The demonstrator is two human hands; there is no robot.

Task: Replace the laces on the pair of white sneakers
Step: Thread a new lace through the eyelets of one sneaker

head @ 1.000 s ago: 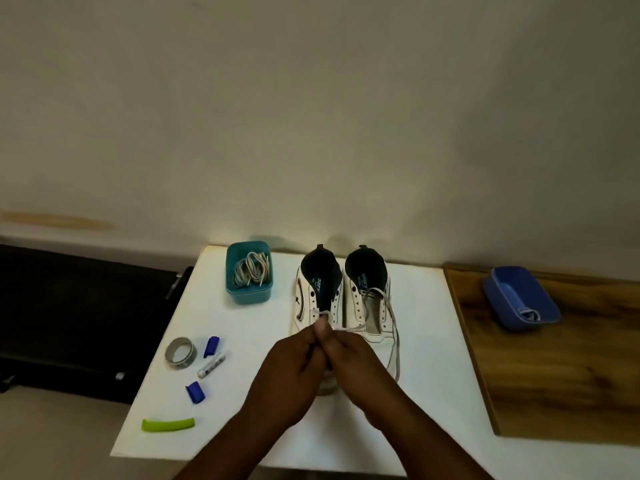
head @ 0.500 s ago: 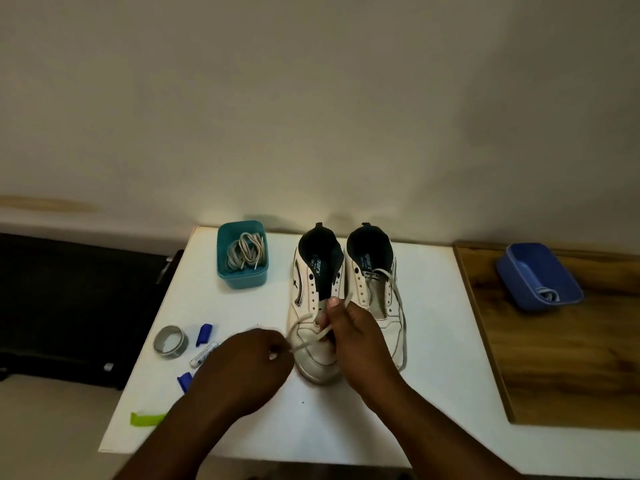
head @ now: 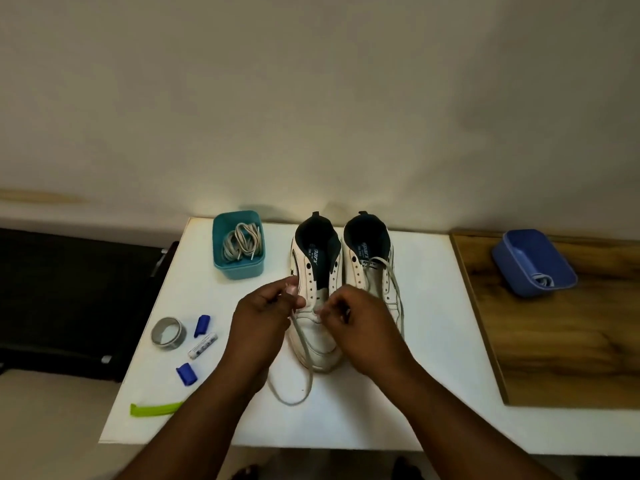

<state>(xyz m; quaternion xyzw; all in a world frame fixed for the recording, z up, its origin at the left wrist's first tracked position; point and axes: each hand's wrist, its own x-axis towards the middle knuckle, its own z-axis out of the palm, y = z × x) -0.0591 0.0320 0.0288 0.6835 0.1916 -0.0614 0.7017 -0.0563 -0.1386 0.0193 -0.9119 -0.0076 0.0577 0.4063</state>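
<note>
Head view, lacing of the near-left shoe. My left hand (head: pixel 266 313) pinches one run of the lace (head: pixel 304 355) just at the 9 o'clock side of the left sneaker (head: pixel 317 299), fingers curled round it; my right hand (head: pixel 360 323) has its fingertips closed at the lowest eyelets, apparently pinching the other run, though the lace itself is barely visible inside that grip. The slack loops off the toe towards 6 o'clock and lies on the white table (head: pixel 398 410). The right sneaker (head: pixel 372 271) stands touching its partner at 3 o'clock, a loose lace trailing down its outer side. At 10 o'clock the teal tub (head: pixel 239 268) holds more laces; well apart at 3 o'clock a blue tray (head: pixel 530 265) on the wooden board (head: pixel 554 341) holds another. Risks, in my judgement: uneven pulling would leave one end short; the trailing loop could snag on the toe or slip off the table edge; a hard tug could drag the shoe into its neighbour; a twisted lace would sit badly in the eyelet. Legible writing: the insoles carry a blue printed mark, reading roughly "Sparx", not fully clear; the battery (head: pixel 202 345) at 8 o'clock bears print too small to read.
</note>
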